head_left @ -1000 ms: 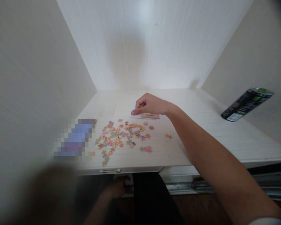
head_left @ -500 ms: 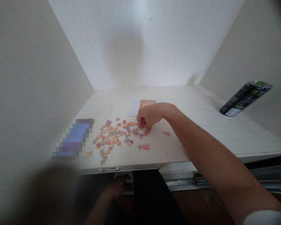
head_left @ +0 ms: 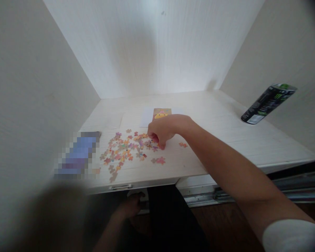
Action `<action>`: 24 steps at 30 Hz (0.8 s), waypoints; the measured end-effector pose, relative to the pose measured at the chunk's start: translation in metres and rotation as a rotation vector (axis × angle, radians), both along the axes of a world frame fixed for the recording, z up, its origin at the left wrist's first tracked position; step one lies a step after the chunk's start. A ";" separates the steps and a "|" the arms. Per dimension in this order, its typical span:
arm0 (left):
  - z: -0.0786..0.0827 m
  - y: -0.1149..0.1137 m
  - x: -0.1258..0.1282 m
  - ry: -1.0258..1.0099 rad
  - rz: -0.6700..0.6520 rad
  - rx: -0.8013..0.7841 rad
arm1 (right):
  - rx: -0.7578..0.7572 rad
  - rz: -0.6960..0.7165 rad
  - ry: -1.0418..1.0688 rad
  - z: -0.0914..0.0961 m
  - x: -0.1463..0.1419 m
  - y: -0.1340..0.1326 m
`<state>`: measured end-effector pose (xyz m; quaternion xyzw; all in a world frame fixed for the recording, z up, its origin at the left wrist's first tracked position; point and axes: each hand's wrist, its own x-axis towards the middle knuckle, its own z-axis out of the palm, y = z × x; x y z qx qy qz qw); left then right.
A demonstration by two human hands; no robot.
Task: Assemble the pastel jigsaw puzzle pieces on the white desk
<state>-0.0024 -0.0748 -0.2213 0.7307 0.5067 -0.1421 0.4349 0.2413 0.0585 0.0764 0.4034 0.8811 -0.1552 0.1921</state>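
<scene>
Loose jigsaw pieces (head_left: pixel 126 145) in orange, pink, purple and grey-beige lie scattered over the white desk. At the right edge of this spread is my right hand (head_left: pixel 162 131), palm down with bent, closed fingers. Its fingertips are down on a jigsaw piece at the desk surface, mostly hidden under them. Behind the hand, a small picture card (head_left: pixel 161 112) with a yellow figure is partly covered. Below the desk edge, in shadow, my left hand (head_left: pixel 132 205) rests near my dark-clothed leg, fingers loosely bent and apart, with nothing visible in them.
A black drink can (head_left: pixel 266 104) stands at the right. At the left lies a pixelated flat object (head_left: pixel 80 154). White paper (head_left: pixel 146 119) lies by the card, with a clear sheet (head_left: pixel 114 120) further left. Walls enclose the desk; a drawer handle (head_left: pixel 120 187) is at the front.
The whole view has shifted slightly, so things sit a little further left. My right hand stays low at the right edge of the jigsaw pieces. My left hand looks unchanged.
</scene>
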 end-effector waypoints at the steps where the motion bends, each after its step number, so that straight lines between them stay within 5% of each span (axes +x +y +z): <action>1: 0.002 -0.001 0.001 0.001 0.000 0.005 | 0.000 0.010 0.016 -0.001 0.000 0.001; 6: 0.020 -0.008 0.005 -0.011 -0.030 0.023 | -0.183 0.036 0.204 -0.011 0.005 0.013; 9: 0.047 -0.016 0.009 -0.058 -0.085 0.031 | -0.298 -0.017 0.367 -0.016 0.026 0.018; 12: 0.102 -0.025 0.019 -0.132 -0.147 0.053 | -0.284 -0.149 0.551 -0.022 0.065 0.005; 16: 0.206 -0.025 0.044 -0.296 -0.276 0.090 | -0.396 -0.401 0.697 -0.035 0.119 -0.035; 19: 0.261 0.000 0.070 -0.414 -0.378 0.386 | -0.412 -0.530 0.736 -0.043 0.139 -0.058; 21: 0.273 0.028 0.091 -0.416 -0.415 0.656 | -0.349 -0.579 0.751 -0.045 0.141 -0.066; 24: 0.266 0.070 0.126 -0.385 -0.473 0.897 | -0.270 -0.623 0.728 -0.045 0.138 -0.070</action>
